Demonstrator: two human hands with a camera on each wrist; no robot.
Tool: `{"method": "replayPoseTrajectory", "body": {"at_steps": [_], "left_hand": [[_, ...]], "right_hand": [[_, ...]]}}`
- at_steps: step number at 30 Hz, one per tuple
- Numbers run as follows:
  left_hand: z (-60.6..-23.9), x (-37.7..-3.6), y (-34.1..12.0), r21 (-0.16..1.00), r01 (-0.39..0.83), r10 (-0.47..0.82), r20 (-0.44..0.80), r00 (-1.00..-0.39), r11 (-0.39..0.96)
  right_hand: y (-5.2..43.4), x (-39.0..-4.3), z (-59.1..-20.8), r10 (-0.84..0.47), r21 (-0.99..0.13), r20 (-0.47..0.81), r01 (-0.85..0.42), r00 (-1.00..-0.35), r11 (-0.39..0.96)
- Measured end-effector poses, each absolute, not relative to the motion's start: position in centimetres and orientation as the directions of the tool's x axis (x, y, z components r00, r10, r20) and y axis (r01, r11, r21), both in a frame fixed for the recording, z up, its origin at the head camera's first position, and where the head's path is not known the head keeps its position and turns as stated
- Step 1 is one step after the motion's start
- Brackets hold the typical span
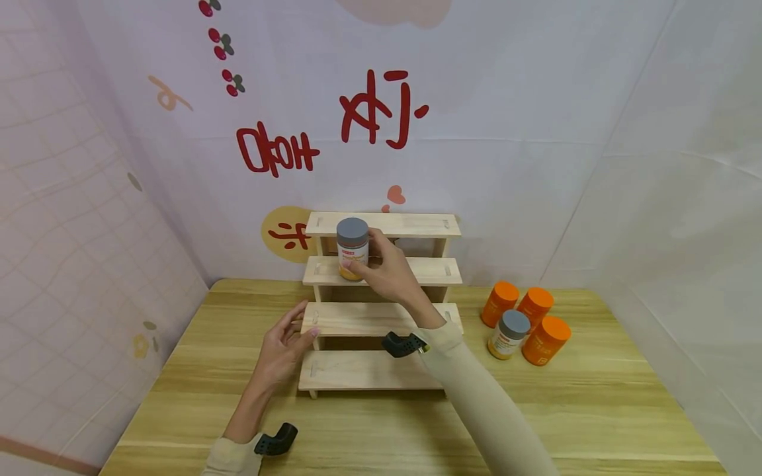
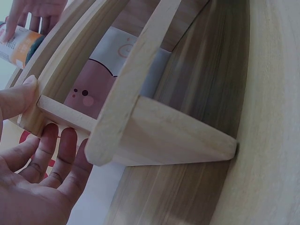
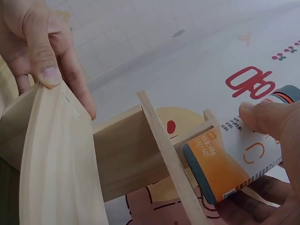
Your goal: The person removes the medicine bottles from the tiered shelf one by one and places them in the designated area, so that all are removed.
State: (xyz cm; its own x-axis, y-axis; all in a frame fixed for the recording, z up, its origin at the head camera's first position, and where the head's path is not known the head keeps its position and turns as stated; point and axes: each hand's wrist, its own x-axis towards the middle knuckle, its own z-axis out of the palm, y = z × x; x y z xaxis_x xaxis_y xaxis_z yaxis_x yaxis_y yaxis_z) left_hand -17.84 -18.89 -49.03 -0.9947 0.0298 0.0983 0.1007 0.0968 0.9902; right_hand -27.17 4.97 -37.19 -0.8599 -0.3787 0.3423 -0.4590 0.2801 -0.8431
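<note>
- Head view: the right hand holds a small white-and-orange labelled bottle with a grey cap upright at the left part of the second-from-top step of a pale four-step wooden display rack. The grip is curled round the bottle's side, thumb in front. The bottle's base is at the step's surface; whether it rests there cannot be told.
- The left hand lies at the left end of the rack's third step from the top, fingers relaxed and spread, fingertips against the wood.
- The rack stands on a light wood-grain bench, backed by a white printed cloth backdrop with red characters.
- To the right of the rack, well apart from it, stands a cluster of three orange bottles with orange caps and one more grey-capped bottle, close together.
- Left wrist view: the left hand has its thumb on the end of a rack step and its fingers straight along the underside of a crosspiece; the grip is open, pressing and enclosing nothing. The bottle shows at the top left with the right hand's fingers over it.
- Right wrist view: the right hand pinches the bottle, thumb on the label and fingers below, its base just beside a rack upright. The left hand holds the edge of a step at the left.
</note>
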Motion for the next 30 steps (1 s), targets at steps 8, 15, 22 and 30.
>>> {"method": "replayPoseTrajectory", "body": {"at_steps": [8,15,22,30], "left_hand": [[-48.9,-17.8,-18.7,0.991,0.087,0.030,0.085,-0.996,0.104],[-48.7,-17.7,-18.7,0.992,0.082,0.033,0.079,-0.996,0.100],[-48.5,-17.6,-18.6,0.992,0.089,0.044,0.085,-0.995,0.092],[-48.9,-17.8,-19.0,0.988,0.103,0.042,0.099,-0.994,0.117]], "right_hand": [[6.5,-25.8,-36.7,-0.348,-0.860,0.337,-0.437,-0.875,0.266],[8.9,-24.7,-36.8,-0.330,-0.847,0.371,-0.462,-0.868,0.264],[11.7,-23.7,-37.5,-0.289,-0.866,0.373,-0.443,-0.882,0.233],[15.1,-22.2,-37.7,-0.273,-0.859,0.348,-0.421,-0.897,0.290]]}}
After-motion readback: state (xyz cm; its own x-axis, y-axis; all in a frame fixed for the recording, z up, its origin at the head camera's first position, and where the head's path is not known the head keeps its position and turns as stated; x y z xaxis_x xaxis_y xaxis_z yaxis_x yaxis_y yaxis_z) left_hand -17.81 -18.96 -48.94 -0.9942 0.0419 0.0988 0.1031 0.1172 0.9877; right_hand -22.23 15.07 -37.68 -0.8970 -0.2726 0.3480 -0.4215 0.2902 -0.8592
